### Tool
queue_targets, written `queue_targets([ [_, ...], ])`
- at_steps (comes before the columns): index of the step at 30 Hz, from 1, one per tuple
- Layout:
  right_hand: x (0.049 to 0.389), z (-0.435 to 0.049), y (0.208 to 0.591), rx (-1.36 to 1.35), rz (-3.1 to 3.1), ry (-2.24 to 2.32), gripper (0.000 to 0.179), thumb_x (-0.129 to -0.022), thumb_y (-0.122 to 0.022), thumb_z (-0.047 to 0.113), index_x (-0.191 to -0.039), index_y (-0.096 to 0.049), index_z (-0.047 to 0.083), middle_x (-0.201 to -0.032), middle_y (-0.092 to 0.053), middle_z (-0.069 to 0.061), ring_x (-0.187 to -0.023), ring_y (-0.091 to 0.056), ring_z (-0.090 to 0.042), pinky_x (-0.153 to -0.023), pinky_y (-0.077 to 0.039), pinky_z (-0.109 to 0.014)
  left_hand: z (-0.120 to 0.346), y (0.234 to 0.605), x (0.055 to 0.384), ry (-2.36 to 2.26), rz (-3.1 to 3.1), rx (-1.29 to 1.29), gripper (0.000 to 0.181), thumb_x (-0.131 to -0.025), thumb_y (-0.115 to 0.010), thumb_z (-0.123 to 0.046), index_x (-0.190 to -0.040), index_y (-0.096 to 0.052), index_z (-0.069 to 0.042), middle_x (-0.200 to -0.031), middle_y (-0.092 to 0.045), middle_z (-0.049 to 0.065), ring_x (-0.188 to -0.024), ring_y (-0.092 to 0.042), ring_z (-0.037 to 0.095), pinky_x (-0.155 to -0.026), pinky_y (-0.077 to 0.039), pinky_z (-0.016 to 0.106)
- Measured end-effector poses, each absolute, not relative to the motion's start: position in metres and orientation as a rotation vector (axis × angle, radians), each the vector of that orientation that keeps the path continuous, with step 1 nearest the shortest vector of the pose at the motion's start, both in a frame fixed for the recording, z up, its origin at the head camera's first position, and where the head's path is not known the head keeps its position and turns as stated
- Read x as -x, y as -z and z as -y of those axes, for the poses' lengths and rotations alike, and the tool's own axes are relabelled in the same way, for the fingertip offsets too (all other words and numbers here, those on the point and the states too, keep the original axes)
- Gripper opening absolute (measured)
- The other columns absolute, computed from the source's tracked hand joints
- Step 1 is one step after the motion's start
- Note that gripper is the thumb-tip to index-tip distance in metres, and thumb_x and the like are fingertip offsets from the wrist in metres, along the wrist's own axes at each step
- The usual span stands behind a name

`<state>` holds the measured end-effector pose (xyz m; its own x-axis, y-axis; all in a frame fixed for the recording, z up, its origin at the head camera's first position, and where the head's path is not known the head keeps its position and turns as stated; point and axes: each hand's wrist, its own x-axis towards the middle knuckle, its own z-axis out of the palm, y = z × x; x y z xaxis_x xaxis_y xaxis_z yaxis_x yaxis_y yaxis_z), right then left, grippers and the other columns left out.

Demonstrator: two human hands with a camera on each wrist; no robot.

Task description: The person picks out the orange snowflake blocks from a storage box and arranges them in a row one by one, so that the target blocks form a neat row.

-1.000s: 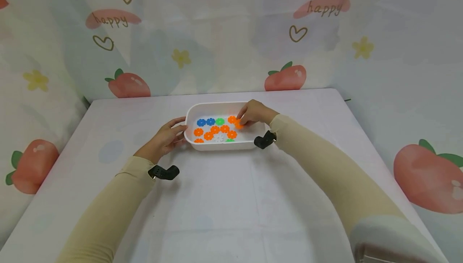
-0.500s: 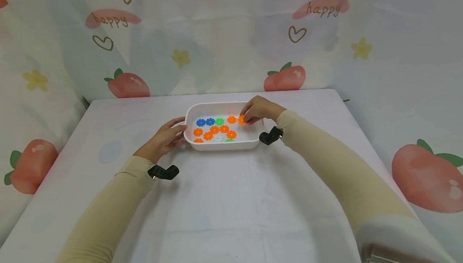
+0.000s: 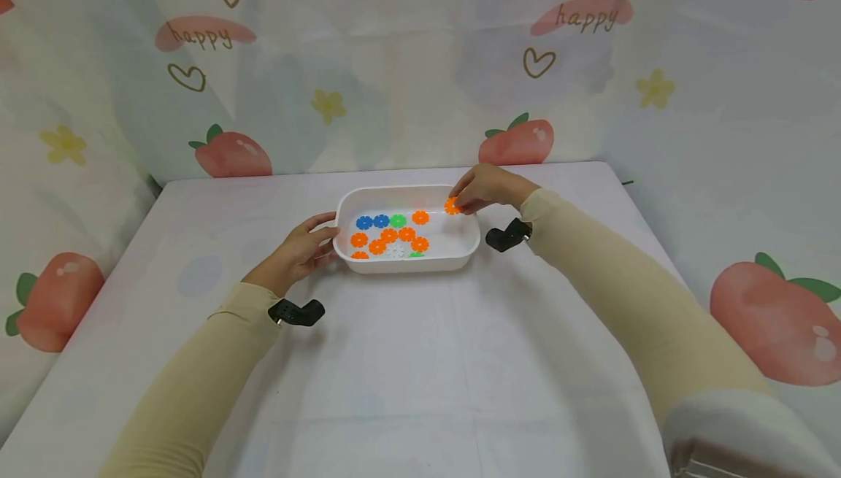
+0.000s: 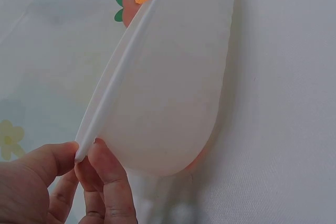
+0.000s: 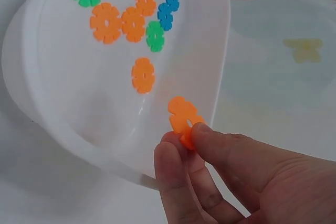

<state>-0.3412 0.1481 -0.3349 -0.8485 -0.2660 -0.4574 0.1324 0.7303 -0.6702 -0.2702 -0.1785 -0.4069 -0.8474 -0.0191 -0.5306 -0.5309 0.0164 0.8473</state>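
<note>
A white plastic tub stands on the table with flower-shaped plastic discs on its floor. At its left end my left hand pinches the rim between thumb and fingers, as the left wrist view also shows at the tub's wall. Between thumb and fingertips my right hand holds an orange snowflake disc, raised over the tub's far right corner. Inside lie blue discs, a green disc, a white disc and several orange discs.
A white cloth covers the table. Behind it hangs a printed curtain with peaches and hearts. Dark wrist cameras sit on both sleeves, the right one beside the tub's right end.
My right hand has lifted the orange disc from among the others and moved it right and away, up to the tub's far right corner. The left hand stays on the rim.
</note>
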Motion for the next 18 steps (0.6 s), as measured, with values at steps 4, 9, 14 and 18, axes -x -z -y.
queue_targets([
  [4, 0.344, -0.155, 0.332, 0.066, -2.339, 1.023, 0.032, -0.095, -0.063, 0.007, -0.124, -0.063, -0.005, -0.111, -0.065, -0.017, -0.079, -0.066, -0.019, -0.08, -0.058, -0.028, 0.179, 0.408, 0.27, -1.879, -1.937, 0.573, 0.05, -0.1, -0.058, -0.024, -0.148, -0.043, -0.03, -0.142, -0.045, 0.004, -0.101, -0.054, 0.018, -0.073, -0.056, 0.019],
  [9, 0.346, -0.167, 0.329, 0.071, -2.315, 1.04, 0.034, -0.097, -0.06, 0.008, -0.128, -0.06, -0.005, -0.118, -0.063, -0.017, -0.084, -0.066, -0.019, -0.084, -0.058, -0.03, 0.179, 0.408, 0.269, -1.878, -1.943, 0.575, 0.05, -0.1, -0.058, -0.024, -0.148, -0.043, -0.03, -0.143, -0.045, 0.005, -0.102, -0.054, 0.019, -0.076, -0.055, 0.019],
  [14, 0.347, -0.179, 0.327, 0.099, -2.303, 1.067, 0.036, -0.097, -0.059, 0.008, -0.13, -0.057, -0.008, -0.116, -0.065, -0.015, -0.088, -0.066, -0.018, -0.087, -0.057, -0.032, 0.178, 0.406, 0.268, -1.879, -1.942, 0.577, 0.05, -0.1, -0.058, -0.024, -0.148, -0.043, -0.03, -0.143, -0.044, 0.004, -0.101, -0.054, 0.018, -0.079, -0.055, 0.021],
  [18, 0.349, -0.189, 0.325, 0.079, -2.316, 1.068, 0.036, -0.098, -0.059, 0.01, -0.13, -0.058, -0.007, -0.115, -0.066, -0.015, -0.09, -0.065, -0.019, -0.088, -0.056, -0.032, 0.177, 0.405, 0.268, -1.874, -1.943, 0.579, 0.05, -0.1, -0.058, -0.025, -0.148, -0.043, -0.031, -0.144, -0.044, 0.004, -0.1, -0.054, 0.018, -0.082, -0.055, 0.022],
])
